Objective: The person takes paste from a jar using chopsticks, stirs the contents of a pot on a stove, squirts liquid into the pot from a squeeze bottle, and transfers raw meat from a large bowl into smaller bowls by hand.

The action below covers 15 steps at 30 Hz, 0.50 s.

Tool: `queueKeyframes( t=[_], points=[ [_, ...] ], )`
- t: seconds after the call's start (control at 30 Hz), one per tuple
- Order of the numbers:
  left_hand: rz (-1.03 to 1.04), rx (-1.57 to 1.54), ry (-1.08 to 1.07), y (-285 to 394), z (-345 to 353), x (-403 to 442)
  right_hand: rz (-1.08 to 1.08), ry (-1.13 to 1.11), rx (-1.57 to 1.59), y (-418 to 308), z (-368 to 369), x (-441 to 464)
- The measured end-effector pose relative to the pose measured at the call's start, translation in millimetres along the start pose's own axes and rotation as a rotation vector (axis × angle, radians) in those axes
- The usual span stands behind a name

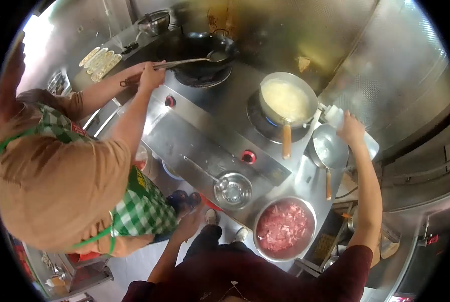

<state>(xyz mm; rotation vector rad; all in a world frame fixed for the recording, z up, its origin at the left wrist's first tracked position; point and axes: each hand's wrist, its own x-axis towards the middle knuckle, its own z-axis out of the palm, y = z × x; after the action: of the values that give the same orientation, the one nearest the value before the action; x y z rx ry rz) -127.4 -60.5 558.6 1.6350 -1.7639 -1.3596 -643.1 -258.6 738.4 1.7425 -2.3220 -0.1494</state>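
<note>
Right hand (352, 130): ours, fingers gripping a white plastic container (334, 116), right side, beside a round grey metal pan (323, 146). Left hand (188, 226): ours, near side, finger state unclear. Green-and-white checked apron (142, 209), left: yellow lettering, illegible.

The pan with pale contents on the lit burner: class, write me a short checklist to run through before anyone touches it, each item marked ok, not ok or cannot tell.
1. Flame lit under the pan: ok, blue shows at its edge.
2. Wooden handle clear of hands: ok.
3. Right hand free: not ok, it is at a white container.
4. Left hand empty: cannot tell.
5. Co-worker's hands away from the pan: ok, they hold a long-handled utensil over the wok.
6. Contents cooked through: cannot tell.
</note>
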Motion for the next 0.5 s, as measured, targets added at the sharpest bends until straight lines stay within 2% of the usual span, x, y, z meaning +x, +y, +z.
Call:
queueKeyframes(
  t=[0.1, 0.2, 0.3, 0.4, 0.43, 0.5],
  points=[
    [0.021, -0.12, -0.111, 11.3, -23.5, 40.1, -0.028, -0.011, -0.206, -19.9, -16.0, 18.8],
    [0.071, -0.248, -0.227, 29.1, -39.7, 59.2, -0.131, 0.179, -0.399, -29.7, -0.6, 28.6],
    [-0.048, -0.21, -0.352, 29.0, -46.3, 70.2, -0.23, 0.138, -0.515, -52.0, -0.5, 41.7],
    [0.015, -0.211, -0.36, 16.3, -48.1, 77.2, -0.196, 0.213, -0.613, -59.7, -3.4, 63.2],
    [-0.042, -0.277, -0.384, 36.7, -56.4, 75.8, -0.145, 0.125, -0.626, -64.4, -21.2, 64.6],
    [-0.074, -0.303, -0.379, 32.2, -54.3, 73.9, -0.119, 0.12, -0.744, -61.5, -29.1, 63.7]
  ],
)
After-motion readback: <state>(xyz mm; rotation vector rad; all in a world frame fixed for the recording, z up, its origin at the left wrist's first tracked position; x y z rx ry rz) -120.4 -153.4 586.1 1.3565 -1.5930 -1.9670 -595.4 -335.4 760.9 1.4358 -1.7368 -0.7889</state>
